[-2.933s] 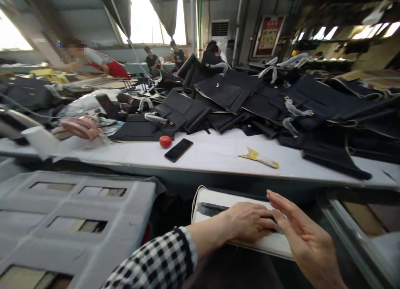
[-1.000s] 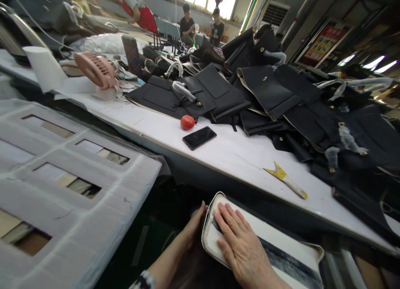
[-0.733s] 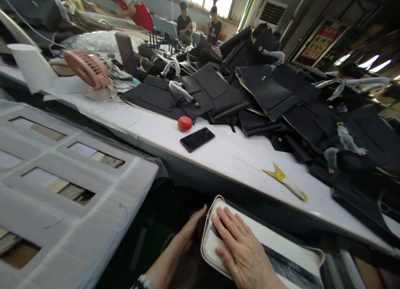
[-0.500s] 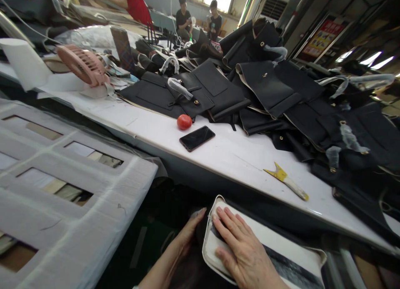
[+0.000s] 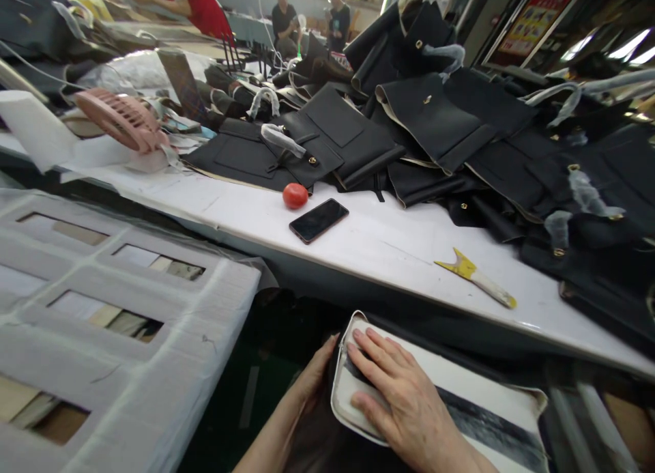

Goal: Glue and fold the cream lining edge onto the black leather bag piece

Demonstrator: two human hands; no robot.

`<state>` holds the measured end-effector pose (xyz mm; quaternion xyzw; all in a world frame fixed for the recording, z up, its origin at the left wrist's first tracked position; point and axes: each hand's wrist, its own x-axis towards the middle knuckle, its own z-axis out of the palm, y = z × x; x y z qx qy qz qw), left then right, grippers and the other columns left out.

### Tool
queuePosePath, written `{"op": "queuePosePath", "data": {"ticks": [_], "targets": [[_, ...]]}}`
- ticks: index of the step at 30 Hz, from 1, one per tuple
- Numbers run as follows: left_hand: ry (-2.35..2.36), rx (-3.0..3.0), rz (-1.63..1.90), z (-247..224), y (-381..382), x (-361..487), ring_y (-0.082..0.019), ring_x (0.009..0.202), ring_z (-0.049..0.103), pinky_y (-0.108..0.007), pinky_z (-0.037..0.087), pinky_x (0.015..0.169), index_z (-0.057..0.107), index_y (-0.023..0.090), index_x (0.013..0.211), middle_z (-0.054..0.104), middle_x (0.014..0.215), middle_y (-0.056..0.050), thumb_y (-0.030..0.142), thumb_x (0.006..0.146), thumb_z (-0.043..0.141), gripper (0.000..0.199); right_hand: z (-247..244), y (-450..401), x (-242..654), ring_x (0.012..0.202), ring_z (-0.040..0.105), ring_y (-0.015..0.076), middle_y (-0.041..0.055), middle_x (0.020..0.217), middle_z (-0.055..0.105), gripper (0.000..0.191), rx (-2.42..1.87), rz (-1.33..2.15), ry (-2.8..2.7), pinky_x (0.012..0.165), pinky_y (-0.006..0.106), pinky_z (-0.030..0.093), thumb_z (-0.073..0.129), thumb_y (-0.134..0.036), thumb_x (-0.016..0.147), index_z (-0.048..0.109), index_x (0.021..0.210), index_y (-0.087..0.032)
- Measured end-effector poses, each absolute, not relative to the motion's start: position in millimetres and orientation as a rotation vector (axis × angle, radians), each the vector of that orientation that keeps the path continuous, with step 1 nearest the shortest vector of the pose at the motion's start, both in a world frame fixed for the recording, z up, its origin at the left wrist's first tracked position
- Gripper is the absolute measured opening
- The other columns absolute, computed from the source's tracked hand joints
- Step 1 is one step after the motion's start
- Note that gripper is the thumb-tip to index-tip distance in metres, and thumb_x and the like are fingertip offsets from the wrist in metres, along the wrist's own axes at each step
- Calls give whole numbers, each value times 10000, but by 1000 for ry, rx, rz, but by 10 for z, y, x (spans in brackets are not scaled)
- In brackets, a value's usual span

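Observation:
A cream-coloured panel with a raised rim and a dark strip along its middle lies at the lower right, with dark material hanging round it. My right hand rests flat on the panel's left end, its fingers spread. At the panel's left edge, my left hand touches the dark material; its fingers are mostly hidden behind that edge, so their grip cannot be made out.
A white table crosses the view, bearing a phone, red fruit, yellow-ended tool, pink fan and piled black bags. A covered frame with cut-outs stands left. Several people are behind.
The view has shifted slightly, so the table's things appear a little higher. My right hand stays flat on the panel, and my left hand remains at its edge.

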<state>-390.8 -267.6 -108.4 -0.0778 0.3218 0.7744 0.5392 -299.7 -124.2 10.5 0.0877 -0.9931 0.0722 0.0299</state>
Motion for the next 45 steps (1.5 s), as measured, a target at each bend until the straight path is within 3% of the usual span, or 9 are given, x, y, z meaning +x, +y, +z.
{"op": "queuePosePath", "data": {"ticks": [6, 9, 13, 18, 27, 34, 37, 41, 45], "targets": [[785, -116, 1751, -877, -2716, -3899, -323, 1304, 473, -425, 258, 1159, 617, 156, 1279, 649, 1226, -130, 631, 896, 531, 616, 48, -1265, -2936, 1413, 303, 239, -18, 1558, 240, 549, 205, 391, -3031, 1109, 466, 416, 519, -348, 973, 379, 1491, -235], [834, -119, 1660, -870, -2749, -3939, -367, 1292, 474, -484, 203, 1175, 646, 134, 1219, 672, 1161, -163, 710, 811, 592, 708, 37, -1282, -2908, 1417, 289, 205, 10, 1541, 299, 661, 83, 536, -2994, 1145, 442, 377, 580, -299, 921, 307, 1511, -179], [832, -127, 1601, -898, -2767, -3993, -399, 1286, 472, -526, 244, 1155, 626, 108, 1241, 647, 1194, -204, 759, 759, 609, 810, 40, -1288, -2897, 1430, 256, 182, -3, 1537, 311, 624, 63, 674, -2964, 1170, 447, 338, 606, -223, 882, 369, 1460, -211], [851, -91, 1626, -914, -2775, -4036, -373, 1323, 437, -479, 247, 1171, 611, 118, 1262, 613, 1267, -188, 727, 731, 678, 810, 45, -1263, -2903, 1437, 245, 182, -53, 1551, 276, 403, 58, 760, -2985, 1180, 448, 307, 583, -266, 930, 518, 1325, -305], [808, -108, 1562, -993, -2832, -4099, -299, 1403, 339, -367, 228, 1197, 624, 137, 1263, 614, 1288, -116, 696, 722, 719, 784, 87, -1291, -2934, 1394, 331, 258, 77, 1514, 363, 373, 113, 618, -2962, 1147, 468, 339, 609, -316, 936, 573, 1290, -201], [890, -137, 1549, -822, -2796, -4070, -343, 1261, 507, -415, 340, 1131, 662, 116, 1185, 686, 1122, -146, 666, 748, 710, 704, 64, -1285, -2925, 1395, 330, 251, 64, 1515, 363, 368, 75, 669, -2959, 1144, 463, 342, 630, -310, 920, 578, 1272, -217], [959, -103, 1537, -696, -2797, -4107, -326, 1217, 544, -410, 352, 1111, 584, 138, 1310, 673, 1166, -134, 501, 829, 705, 615, 50, -1292, -2909, 1408, 307, 238, 37, 1522, 354, 376, 45, 718, -2948, 1162, 465, 315, 634, -255, 899, 567, 1268, -230], [1042, -32, 1439, -597, -2823, -4175, -320, 1165, 576, -425, 382, 1066, 509, 150, 1388, 651, 1204, -157, 455, 917, 604, 569, 23, -1308, -2879, 1396, 326, 207, 6, 1510, 370, 578, -18, 799, -2872, 1163, 445, 337, 669, -207, 836, 458, 1374, -207], [1088, 69, 1424, -477, -2829, -4224, -306, 1175, 562, -387, 450, 971, 475, 194, 1415, 611, 1273, -138, 428, 950, 549, 526, 20, -1326, -2859, 1376, 353, 191, 42, 1485, 402, 821, -80, 791, -2833, 1158, 428, 361, 746, -185, 761, 317, 1460, -146]]}}
